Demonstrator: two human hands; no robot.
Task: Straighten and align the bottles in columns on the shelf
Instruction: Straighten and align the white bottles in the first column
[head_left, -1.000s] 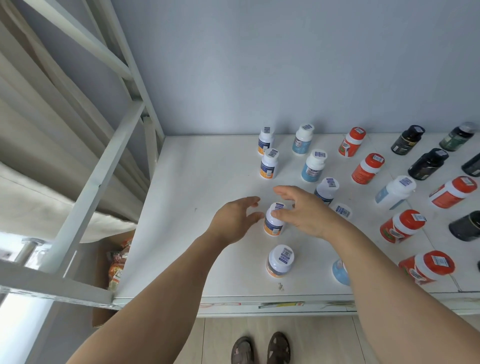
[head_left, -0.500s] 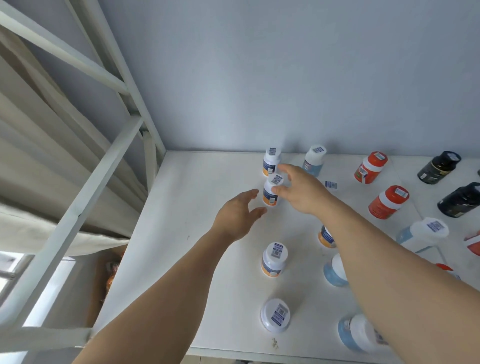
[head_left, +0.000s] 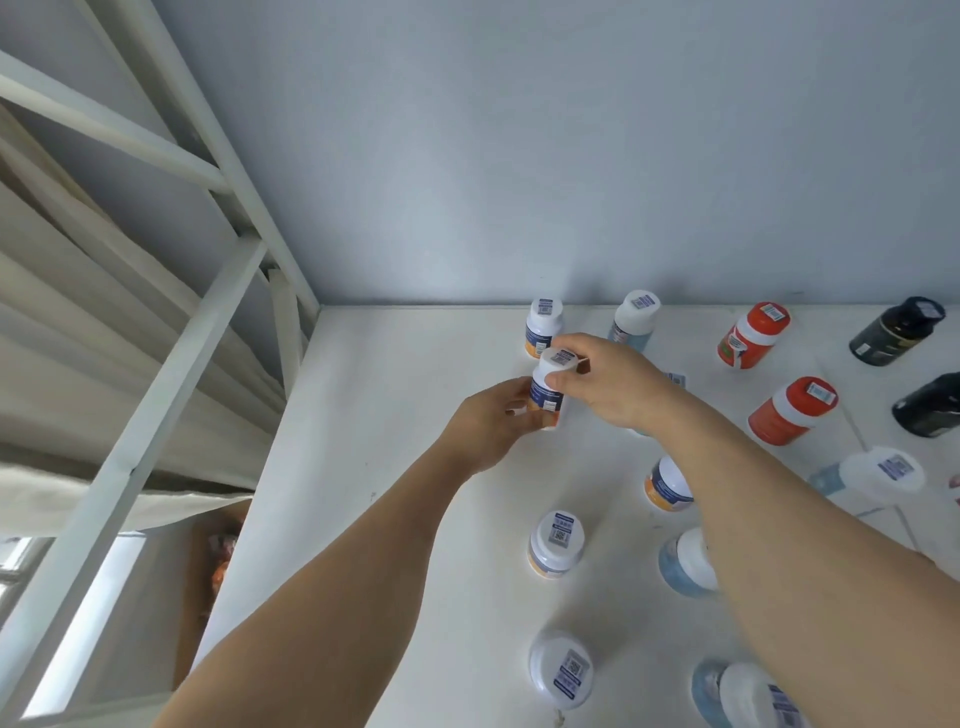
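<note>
A small white bottle with an orange and blue label (head_left: 549, 387) stands second from the back in the left column of the white shelf (head_left: 395, 415). My left hand (head_left: 488, 426) grips its lower body from the left. My right hand (head_left: 608, 384) pinches its white cap from the right. Behind it stands another orange-label bottle (head_left: 542, 326). Two more orange-label bottles (head_left: 555, 543) (head_left: 562, 670) stand nearer in the same column. Blue-label bottles (head_left: 635, 318) (head_left: 685, 564) form the neighbouring column, partly hidden by my right arm.
Red bottles (head_left: 754, 333) (head_left: 792, 410) and black bottles (head_left: 896, 330) stand to the right. A white bottle (head_left: 878, 473) lies further right. The grey wall (head_left: 519, 156) backs the shelf. A white frame post (head_left: 135, 441) rises on the left.
My view has moved closer. My right hand went from the third bottle back to the second one. My left hand has now closed on that bottle's body.
</note>
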